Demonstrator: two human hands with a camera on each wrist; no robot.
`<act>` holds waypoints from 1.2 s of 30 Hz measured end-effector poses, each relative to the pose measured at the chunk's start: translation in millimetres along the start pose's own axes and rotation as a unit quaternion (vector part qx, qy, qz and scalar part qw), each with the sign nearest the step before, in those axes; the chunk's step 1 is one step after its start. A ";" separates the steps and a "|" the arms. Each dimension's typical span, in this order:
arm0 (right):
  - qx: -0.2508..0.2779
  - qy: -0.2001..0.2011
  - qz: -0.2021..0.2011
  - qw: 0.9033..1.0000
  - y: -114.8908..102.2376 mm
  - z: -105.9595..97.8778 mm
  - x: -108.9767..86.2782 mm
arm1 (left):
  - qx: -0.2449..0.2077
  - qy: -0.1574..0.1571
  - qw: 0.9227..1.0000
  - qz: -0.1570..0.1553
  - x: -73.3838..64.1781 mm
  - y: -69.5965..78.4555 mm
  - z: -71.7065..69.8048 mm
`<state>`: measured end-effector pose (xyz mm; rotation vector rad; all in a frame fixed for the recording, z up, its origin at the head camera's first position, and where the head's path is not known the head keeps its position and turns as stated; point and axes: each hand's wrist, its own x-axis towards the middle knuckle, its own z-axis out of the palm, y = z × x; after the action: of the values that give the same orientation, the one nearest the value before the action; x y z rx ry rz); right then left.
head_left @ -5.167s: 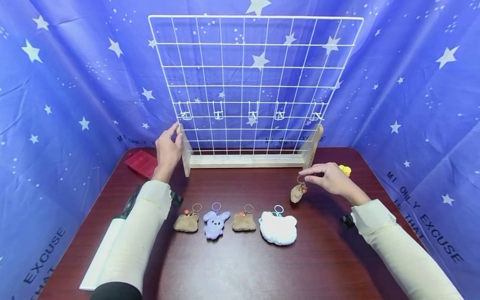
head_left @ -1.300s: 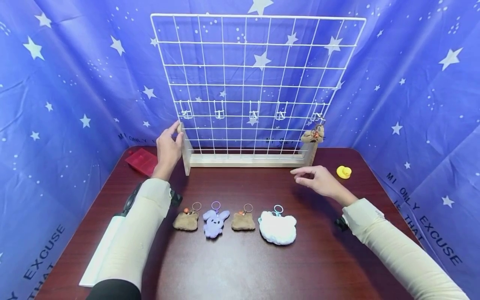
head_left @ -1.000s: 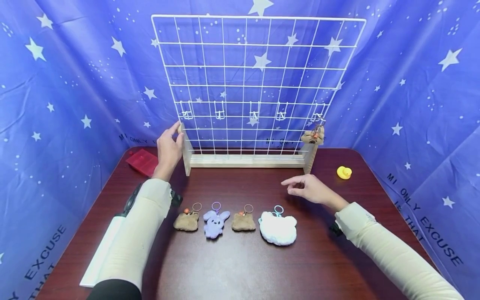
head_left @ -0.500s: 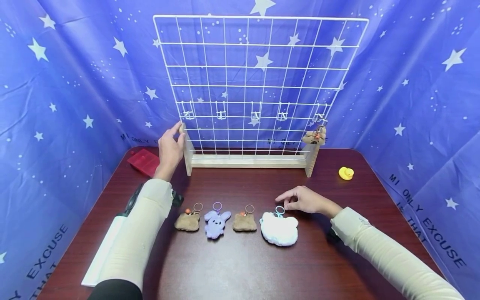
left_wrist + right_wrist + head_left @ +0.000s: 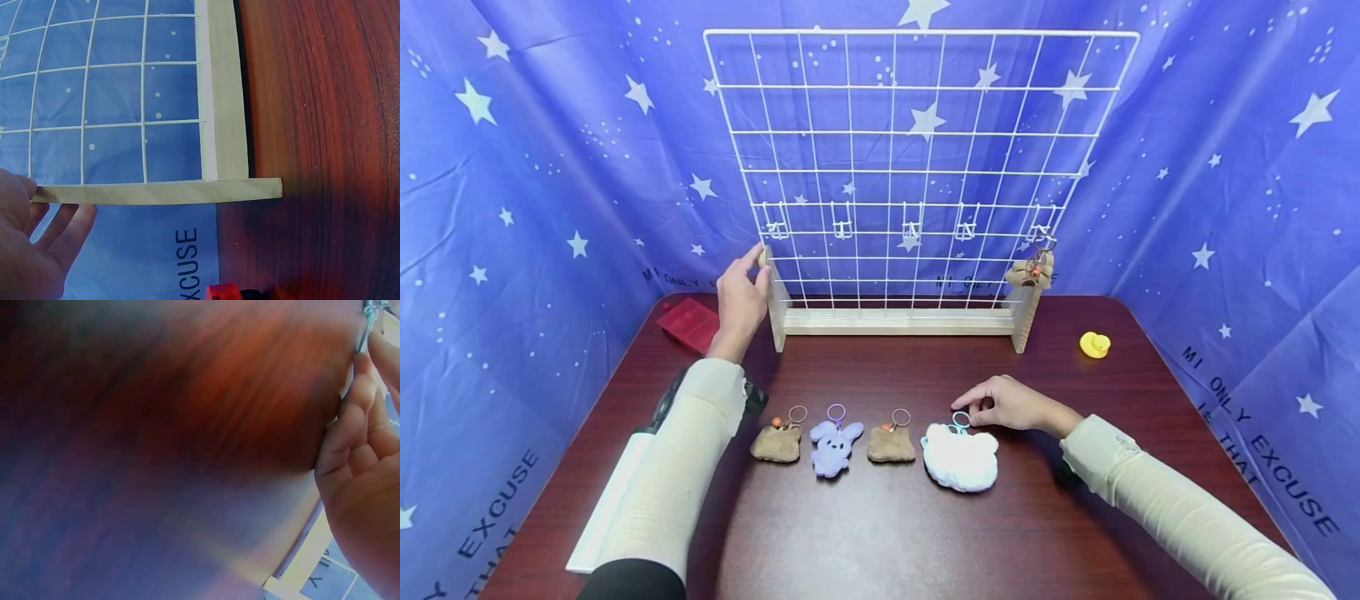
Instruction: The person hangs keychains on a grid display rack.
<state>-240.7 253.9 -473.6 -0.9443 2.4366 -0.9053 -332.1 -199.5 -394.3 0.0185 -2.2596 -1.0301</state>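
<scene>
My left hand (image 5: 741, 296) grips the upper end of the left wooden side post (image 5: 156, 192) of a white wire grid rack (image 5: 891, 171), fingers on its outer side. My right hand (image 5: 1018, 404) is at the teal ring (image 5: 960, 421) of a white plush keychain (image 5: 961, 460), pinching it between thumb and index finger; in the right wrist view the ring (image 5: 364, 336) lies at the fingertips. Left of it lie a brown plush keychain (image 5: 891, 446), a purple rabbit keychain (image 5: 832, 450) and another brown keychain (image 5: 777, 446). One more brown keychain (image 5: 1028, 275) hangs from the rightmost hook.
Several white hooks, such as the middle one (image 5: 912, 230), line the grid. A yellow rubber duck (image 5: 1094, 345) stands at the right. Behind my left arm are a red plastic box (image 5: 689, 325) and a white flat object (image 5: 613, 500). A starry blue curtain (image 5: 587, 150) surrounds the table.
The brown keychain once held by my right hand now hangs on the rightmost hook. My right hand has moved left and down to the white keychain's ring. My left hand has stayed on the post.
</scene>
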 end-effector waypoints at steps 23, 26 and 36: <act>-0.053 0.030 -0.040 0.997 -0.6 4.8 1.1 | -0.001 -0.004 1.000 -0.003 0.5 0.9 -0.8; -0.049 0.029 -0.040 0.998 -2.2 4.5 1.0 | -0.002 -0.004 1.000 -0.004 0.4 1.0 -1.0; -0.047 0.019 -0.041 0.998 -0.7 0.7 -2.1 | -0.004 -0.001 1.000 0.001 -0.5 1.7 -0.5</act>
<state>-238.6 254.7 -473.5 -1.0771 2.5080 -0.8481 -331.0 -198.5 -393.2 0.0114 -2.2556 -1.0388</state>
